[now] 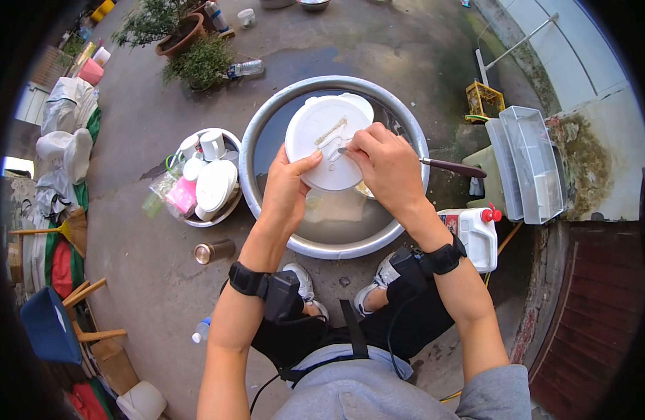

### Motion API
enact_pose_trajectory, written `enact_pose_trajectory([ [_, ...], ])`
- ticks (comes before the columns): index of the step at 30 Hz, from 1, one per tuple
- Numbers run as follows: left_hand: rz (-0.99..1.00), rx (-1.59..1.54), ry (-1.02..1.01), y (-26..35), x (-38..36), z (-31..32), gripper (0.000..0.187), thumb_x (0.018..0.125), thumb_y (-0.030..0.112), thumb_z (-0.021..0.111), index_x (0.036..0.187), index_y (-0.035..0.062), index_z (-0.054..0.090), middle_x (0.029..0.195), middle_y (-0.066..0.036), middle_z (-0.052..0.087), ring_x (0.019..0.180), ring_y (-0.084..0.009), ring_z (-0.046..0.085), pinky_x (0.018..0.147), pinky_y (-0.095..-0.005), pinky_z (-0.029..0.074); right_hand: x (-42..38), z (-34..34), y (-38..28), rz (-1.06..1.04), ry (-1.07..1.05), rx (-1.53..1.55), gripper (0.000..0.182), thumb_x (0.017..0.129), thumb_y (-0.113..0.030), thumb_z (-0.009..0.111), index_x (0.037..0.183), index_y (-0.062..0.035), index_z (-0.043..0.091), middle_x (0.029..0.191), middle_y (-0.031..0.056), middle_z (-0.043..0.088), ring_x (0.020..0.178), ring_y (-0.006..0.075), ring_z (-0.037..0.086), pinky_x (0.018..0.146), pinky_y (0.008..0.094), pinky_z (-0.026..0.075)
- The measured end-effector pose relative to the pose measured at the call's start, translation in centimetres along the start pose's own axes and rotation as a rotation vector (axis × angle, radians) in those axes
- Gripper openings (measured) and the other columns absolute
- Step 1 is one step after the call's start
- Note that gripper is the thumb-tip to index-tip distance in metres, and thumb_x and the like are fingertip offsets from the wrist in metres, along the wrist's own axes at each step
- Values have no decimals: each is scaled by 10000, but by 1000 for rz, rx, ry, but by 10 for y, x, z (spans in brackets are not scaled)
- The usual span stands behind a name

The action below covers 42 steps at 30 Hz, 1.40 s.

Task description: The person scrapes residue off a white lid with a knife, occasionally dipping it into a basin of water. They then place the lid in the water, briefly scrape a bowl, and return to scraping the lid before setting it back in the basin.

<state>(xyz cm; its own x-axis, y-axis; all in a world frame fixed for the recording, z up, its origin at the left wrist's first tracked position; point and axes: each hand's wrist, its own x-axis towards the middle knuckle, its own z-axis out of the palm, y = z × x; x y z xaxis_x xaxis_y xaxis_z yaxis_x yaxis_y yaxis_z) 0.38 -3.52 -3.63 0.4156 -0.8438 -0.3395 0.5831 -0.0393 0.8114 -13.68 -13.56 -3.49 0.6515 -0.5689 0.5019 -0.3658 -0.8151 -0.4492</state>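
Note:
A round white plastic lid (pixel 326 164) is tilted up above a large metal basin (pixel 266 98) of cloudy water. My left hand (pixel 289 183) grips its lower left edge, thumb on the face. Across the lid's middle run a rough brownish strip and a whitish curl of residue. My right hand (pixel 389 164) is closed round what looks like a knife (pixel 454 166), its brown handle sticking out to the right. The dark tip touches or nearly touches the lid; the rest of the blade is hidden by my fingers. Another white piece (pixel 357 105) shows behind the lid.
A smaller bowl (pixel 214 218) with white cups, lids and pink items stands left of the basin. Nearby are a metal flask (pixel 214 251), a white jug (pixel 476 234) with a red cap, clear plastic bins (pixel 525 164), a yellow crate (pixel 484 100) and potted plants (pixel 179 45).

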Motion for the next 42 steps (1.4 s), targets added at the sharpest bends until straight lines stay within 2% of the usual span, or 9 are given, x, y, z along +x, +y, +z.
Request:
enact_pose_trajectory([
  [9, -167, -13, 280, -65, 57, -49, 470, 843, -10, 557, 1294, -32, 425, 1234, -195, 547, 1130, -280, 569, 981, -413, 467, -24, 47, 62, 519, -321, 178, 125, 872, -184, 614, 923, -76, 580, 871, 138, 628, 833, 338, 621, 729, 454, 471],
  [14, -384, -62, 329, -129, 77, -90, 470, 848, -20, 529, 1296, -84, 403, 1259, -218, 526, 1185, -318, 530, 1005, -433, 452, -50, 89, 89, 794, -664, -12, 627, 895, -567, 478, 1116, 0, 629, 1110, 245, 639, 1062, 374, 611, 875, 446, 478],
  [18, -410, -230, 292, -171, 67, -112, 482, 859, 0, 538, 1314, -79, 399, 1283, -203, 519, 1195, -299, 523, 1035, -425, 421, -80, 119, 100, 864, -707, -57, 702, 793, -676, 554, 839, 9, 704, 872, 236, 683, 891, 369, 669, 798, 425, 505],
  [26, -456, -334, 337, -233, 53, -142, 538, 848, 18, 558, 1348, -54, 371, 1306, -206, 494, 1181, -323, 527, 1028, -426, 427, -160, 193, 128, 1016, -757, 259, 546, 794, -460, 705, 996, 46, 682, 923, 175, 691, 763, 233, 672, 664, 336, 499],
  [30, -336, 489, 615, -237, 45, -125, 678, 811, 100, 641, 1401, 6, 320, 1321, -240, 449, 1220, -376, 469, 1034, -453, 396, -185, 213, 131, 1178, -709, 391, 492, 812, -389, 724, 1038, 40, 642, 816, 93, 647, 605, 137, 558, 507, 282, 409],
  [32, -45, 1102, 524, -237, 36, -119, 654, 856, 197, 613, 1410, 7, 323, 1368, -277, 407, 1311, -413, 360, 1084, -492, 305, -186, 213, 128, 1276, -713, 431, 666, 775, -420, 723, 1166, 102, 593, 1111, 260, 643, 1080, 311, 618, 854, 376, 495],
  [33, -50, 1102, 525, -242, 33, -118, 654, 856, 197, 613, 1410, 7, 323, 1368, -277, 407, 1311, -413, 360, 1084, -492, 305, -182, 208, 124, 1279, -717, 431, 666, 775, -420, 723, 1166, 102, 593, 1111, 260, 643, 1080, 311, 618, 854, 376, 495],
  [35, 177, 1466, 238, -254, 31, -114, 567, 924, 245, 511, 1417, 18, 347, 1448, -241, 356, 1356, -415, 306, 1120, -495, 239, -171, 199, 115, 1436, -629, 647, 373, 838, -352, 715, 954, -23, 582, 676, 9, 514, 486, 85, 375, 413, 253, 266],
  [42, 91, 1360, -183, -252, 25, -101, 495, 982, 250, 347, 1433, 47, 355, 1501, -179, 318, 1374, -393, 295, 1134, -500, 210, -162, 178, 104, 1571, -543, 902, 250, 883, -265, 683, 915, -108, 491, 621, -55, 405, 475, 44, 304, 405, 223, 206],
])
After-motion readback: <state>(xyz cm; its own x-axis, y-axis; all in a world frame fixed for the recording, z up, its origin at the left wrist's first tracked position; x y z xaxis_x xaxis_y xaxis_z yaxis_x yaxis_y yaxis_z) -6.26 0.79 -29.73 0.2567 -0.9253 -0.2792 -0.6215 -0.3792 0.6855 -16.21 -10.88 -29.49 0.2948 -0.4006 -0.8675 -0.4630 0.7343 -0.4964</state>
